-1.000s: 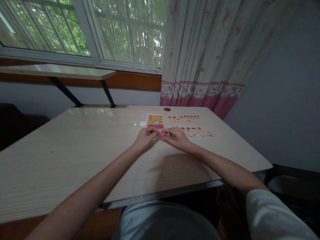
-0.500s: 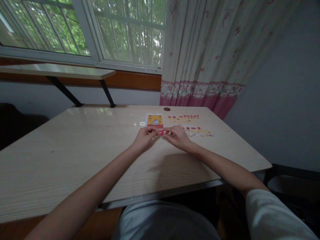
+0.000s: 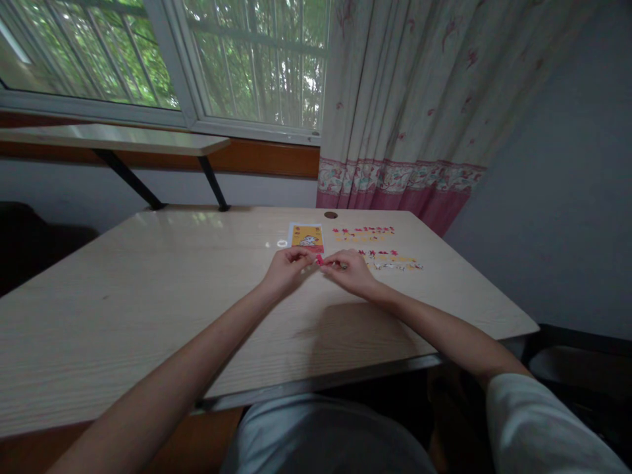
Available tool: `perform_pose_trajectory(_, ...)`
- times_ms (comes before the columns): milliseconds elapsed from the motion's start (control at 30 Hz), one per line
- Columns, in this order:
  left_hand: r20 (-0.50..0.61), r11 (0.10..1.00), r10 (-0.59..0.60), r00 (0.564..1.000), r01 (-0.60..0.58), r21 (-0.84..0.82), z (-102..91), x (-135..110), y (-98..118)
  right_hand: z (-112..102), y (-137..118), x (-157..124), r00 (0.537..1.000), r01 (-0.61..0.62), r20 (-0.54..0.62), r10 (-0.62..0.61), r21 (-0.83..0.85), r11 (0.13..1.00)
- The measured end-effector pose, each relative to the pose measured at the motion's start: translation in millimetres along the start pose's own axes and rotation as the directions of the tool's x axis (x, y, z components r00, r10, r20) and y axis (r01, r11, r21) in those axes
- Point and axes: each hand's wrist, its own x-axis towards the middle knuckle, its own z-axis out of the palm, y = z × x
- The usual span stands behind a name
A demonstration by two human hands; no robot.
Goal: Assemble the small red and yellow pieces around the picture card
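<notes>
My left hand point(image 3: 286, 270) and my right hand point(image 3: 351, 271) meet over the far middle of the wooden table point(image 3: 148, 289), fingertips pinched together. Between them sits a small red puzzle piece point(image 3: 320, 261), held by both hands. Just beyond the hands lies an orange picture card point(image 3: 307, 237) with a white animal on it. To the right of the card, rows of loose red and yellow puzzle pieces point(image 3: 380, 253) are laid out on the table.
A round hole point(image 3: 330, 214) marks the table's far edge. A narrow shelf point(image 3: 113, 139) on black brackets runs under the window. A flowered curtain point(image 3: 409, 105) hangs at the back right. My lap point(image 3: 320, 434) shows below the table's near edge.
Both hands stay together at the same spot. The fingers have shifted slightly around the small red piece; nothing else on the table has moved.
</notes>
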Motion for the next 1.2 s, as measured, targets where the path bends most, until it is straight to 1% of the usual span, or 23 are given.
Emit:
perform_pose_trajectory(67,0.003,1.000,0.005,1.000,-0.005,-0.017,0.1,0,0,2,-2,0,1.000,-0.030,0.011,0.029,0.056,0.998)
perform_pose_trajectory(133,-0.005,0.999,0.000,1.000,-0.001,-0.034,0.0,0,0,3,-3,1,0.996,-0.085,0.007,0.085,0.108,0.991)
perform_pose_trajectory(200,-0.012,0.999,-0.010,1.000,0.010,-0.031,-0.3,-1,0,2,-3,1,0.990,-0.141,-0.009,0.144,0.144,0.979)
perform_pose_trajectory(267,-0.004,1.000,-0.017,1.000,0.017,-0.008,-0.5,-1,0,2,-3,1,0.985,-0.162,-0.035,0.169,0.155,0.975)
perform_pose_trajectory(333,0.004,1.000,-0.018,1.000,0.018,0.013,-0.6,-1,0,0,-2,1,0.986,-0.149,-0.062,0.157,0.125,0.981)
perform_pose_trajectory(400,0.005,1.000,-0.018,1.000,0.018,0.018,-0.6,-1,0,-1,-2,1,0.989,-0.114,-0.083,0.119,0.059,0.992)
perform_pose_trajectory(500,0.010,1.000,-0.009,1.000,0.008,0.025,-0.2,-1,-1,-5,-2,2,0.997,-0.034,-0.067,0.032,-0.040,0.999)
perform_pose_trajectory(567,0.014,0.998,0.018,1.000,-0.019,0.059,0.2,-2,-1,-8,-2,2,0.999,0.001,-0.047,-0.004,-0.076,0.997)
perform_pose_trajectory(667,0.018,0.976,0.114,0.993,-0.116,0.185,0.2,-6,3,-11,0,2,0.999,0.014,-0.044,-0.019,-0.112,0.994)
perform_pose_trajectory(767,0.046,0.906,0.231,0.972,-0.233,0.353,-0.9,-10,9,-13,1,2,0.998,0.032,-0.048,-0.039,-0.139,0.990)
perform_pose_trajectory(867,0.086,0.840,0.304,0.949,-0.310,0.445,-1.9,-13,12,-13,1,2,0.997,0.051,-0.053,-0.059,-0.149,0.988)
perform_pose_trajectory(1000,0.118,0.820,0.317,0.941,-0.334,0.465,-2.0,-13,12,-13,-1,2,0.998,0.045,-0.028,-0.049,-0.147,0.988)
perform_pose_trajectory(1200,0.131,0.809,0.321,0.938,-0.344,0.477,-2.2,-13,12,-13,-2,2,0.999,0.045,-0.012,-0.047,-0.140,0.989)
